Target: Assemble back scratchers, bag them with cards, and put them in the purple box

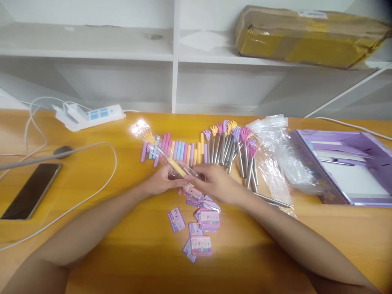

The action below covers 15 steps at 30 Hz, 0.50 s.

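At the centre of the frame, a yellow scratcher (174, 164) inside a clear bag (139, 129) was held by both hands: the left hand (159, 179) was curled around it, the right hand (218, 181) closed over its lower end. Bagging was judged to be in hand; a firm grip on the bag's near end seemed called for next. Printed cards (210, 219) were noted below, coloured tubes (179, 151) above, and metal-rod scratchers (226, 148) and loose plastic wrapping (275, 143) right of centre.

Cards (210, 219) before handles (182, 151); back scratchers (228, 148) between handles and box (381, 171); phone (32, 191) left
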### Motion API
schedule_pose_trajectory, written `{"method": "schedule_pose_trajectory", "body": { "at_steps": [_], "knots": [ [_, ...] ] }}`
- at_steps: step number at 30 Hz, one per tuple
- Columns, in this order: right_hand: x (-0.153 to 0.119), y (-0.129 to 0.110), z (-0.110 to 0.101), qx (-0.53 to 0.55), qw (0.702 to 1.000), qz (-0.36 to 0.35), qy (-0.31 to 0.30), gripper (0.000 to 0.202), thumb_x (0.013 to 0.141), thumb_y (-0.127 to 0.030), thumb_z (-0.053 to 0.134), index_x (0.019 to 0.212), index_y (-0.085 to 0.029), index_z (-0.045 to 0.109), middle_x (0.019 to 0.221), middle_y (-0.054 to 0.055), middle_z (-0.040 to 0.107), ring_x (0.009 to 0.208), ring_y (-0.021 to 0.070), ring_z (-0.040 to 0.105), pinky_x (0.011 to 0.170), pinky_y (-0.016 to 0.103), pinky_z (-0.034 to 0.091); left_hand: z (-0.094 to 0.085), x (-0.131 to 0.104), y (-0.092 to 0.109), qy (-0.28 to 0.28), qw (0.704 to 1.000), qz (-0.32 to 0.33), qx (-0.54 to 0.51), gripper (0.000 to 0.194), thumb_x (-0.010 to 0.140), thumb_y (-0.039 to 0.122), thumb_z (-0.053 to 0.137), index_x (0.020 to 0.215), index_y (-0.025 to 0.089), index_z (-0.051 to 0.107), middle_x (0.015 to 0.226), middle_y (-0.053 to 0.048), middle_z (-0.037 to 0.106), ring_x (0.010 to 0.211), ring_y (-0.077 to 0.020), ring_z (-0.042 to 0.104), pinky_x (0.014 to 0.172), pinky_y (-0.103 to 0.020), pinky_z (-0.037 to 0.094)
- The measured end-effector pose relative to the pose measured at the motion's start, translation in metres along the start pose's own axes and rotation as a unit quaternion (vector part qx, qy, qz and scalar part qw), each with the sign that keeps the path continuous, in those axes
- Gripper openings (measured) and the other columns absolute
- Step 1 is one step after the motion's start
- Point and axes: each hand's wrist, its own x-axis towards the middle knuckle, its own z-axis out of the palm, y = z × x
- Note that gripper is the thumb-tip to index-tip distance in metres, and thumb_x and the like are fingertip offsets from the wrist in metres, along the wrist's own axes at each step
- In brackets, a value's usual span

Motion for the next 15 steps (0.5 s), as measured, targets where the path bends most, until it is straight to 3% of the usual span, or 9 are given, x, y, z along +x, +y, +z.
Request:
{"method": "schedule_pose_trajectory", "body": {
  "at_steps": [7,15],
  "knots": [
    [0.0025,0.0034,-0.0001,0.121,0.991,0.027,-0.041,0.055,0.107,-0.061,0.052,0.081,-0.016,0.071,0.062,-0.003,0.048,0.057,0.0078,0.037,0.056,0.025,0.028,-0.0013,0.001,-0.0046,-0.02,0.999,-0.003,-0.026,0.047,0.088,0.041,0.087,0.112,0.017,0.055,0.082,-0.001,0.075,0.057,-0.0146,0.073,0.055,-0.024,0.057],
    [0.0066,0.0087,0.0063,0.097,0.995,-0.01,0.032,0.062,0.107,-0.063,0.051,0.067,-0.016,0.058,0.061,-0.003,0.044,0.06,0.0086,0.04,0.059,0.025,0.031,-0.0021,-0.0002,-0.0056,-0.02,0.999,0.004,-0.039,0.047,0.09,0.037,0.086,0.115,0.018,0.051,0.088,-0.003,0.078,0.058,-0.0154,0.075,0.056,-0.025,0.06]
  ]
}}
